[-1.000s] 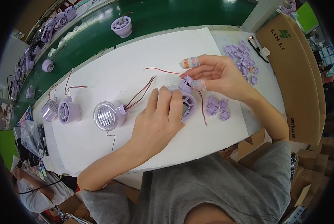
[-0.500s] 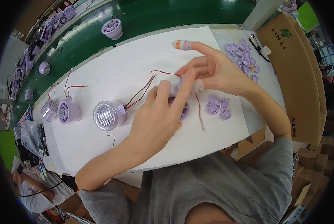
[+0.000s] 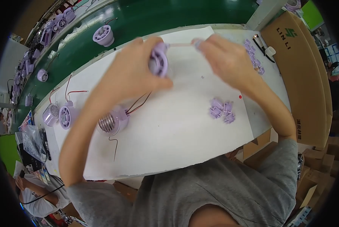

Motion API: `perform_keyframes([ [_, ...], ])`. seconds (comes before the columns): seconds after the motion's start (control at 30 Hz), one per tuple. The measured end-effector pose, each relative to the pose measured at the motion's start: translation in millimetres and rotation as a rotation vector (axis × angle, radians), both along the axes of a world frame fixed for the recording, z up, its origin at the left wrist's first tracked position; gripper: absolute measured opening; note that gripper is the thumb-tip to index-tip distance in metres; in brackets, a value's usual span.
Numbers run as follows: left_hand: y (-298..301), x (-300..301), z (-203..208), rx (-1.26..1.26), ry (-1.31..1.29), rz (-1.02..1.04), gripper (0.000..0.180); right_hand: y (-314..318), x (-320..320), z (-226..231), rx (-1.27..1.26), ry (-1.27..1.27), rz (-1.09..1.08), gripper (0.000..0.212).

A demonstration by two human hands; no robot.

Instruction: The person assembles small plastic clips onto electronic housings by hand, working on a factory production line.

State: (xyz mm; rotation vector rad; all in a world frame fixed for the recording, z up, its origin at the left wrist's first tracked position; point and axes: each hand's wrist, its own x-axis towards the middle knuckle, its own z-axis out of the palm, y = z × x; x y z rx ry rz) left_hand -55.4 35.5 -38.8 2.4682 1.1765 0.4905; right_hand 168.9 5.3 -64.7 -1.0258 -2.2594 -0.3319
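A round purple fan housing (image 3: 160, 62) with spokes is gripped in my left hand (image 3: 133, 66), lifted over the far part of the white sheet. From its top, blurred reddish wires (image 3: 181, 44) stretch across to my right hand (image 3: 224, 56), whose closed fingertips pinch their far end. Motion smears the right fingers. Beneath my left forearm sits a purple fan unit with a clear ribbed cover (image 3: 108, 123), partly hidden, its dark red wires running to the upper right. Several small purple plastic clips (image 3: 222, 110) lie together on the sheet, below my right hand.
Two more wired purple units, a fan housing (image 3: 66, 116) and a clear-covered one (image 3: 51, 113), stand at left. Past the table, a green conveyor (image 3: 150, 19) carries a purple housing (image 3: 103, 36). More purple clips (image 3: 254, 58) and a large cardboard box (image 3: 300, 79) are at right.
My left hand has lifted the housing up and leftward. My right hand has moved slightly away, drawing the wires straight between both hands. The purple housing on the conveyor has shifted left.
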Motion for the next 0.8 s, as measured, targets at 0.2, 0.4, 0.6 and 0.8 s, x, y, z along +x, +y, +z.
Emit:
perform_keyframes([
  [0.2, 124.0, 9.0, -0.3, -0.056, 0.141, 0.188, 0.073, 16.7, 32.6, 5.5, -0.116, 0.235, -0.116, 0.020],
  [0.4, 201.8, -11.9, -26.2, -0.247, 0.287, 0.372, 0.085, 1.9, 52.6, 14.1, -0.308, 0.140, -0.153, 0.018],
  [0.6, 130.5, -20.5, -5.8, 0.347, 0.278, 0.230, 0.104, -14.3, 64.0, 20.2, -0.734, 0.042, -0.153, 0.025],
  [0.8, -58.8, -49.7, 51.8, -0.218, 0.611, -0.099, 0.099, -40.8, 61.7, 2.4, -0.619, -0.093, -0.111, 0.025],
])
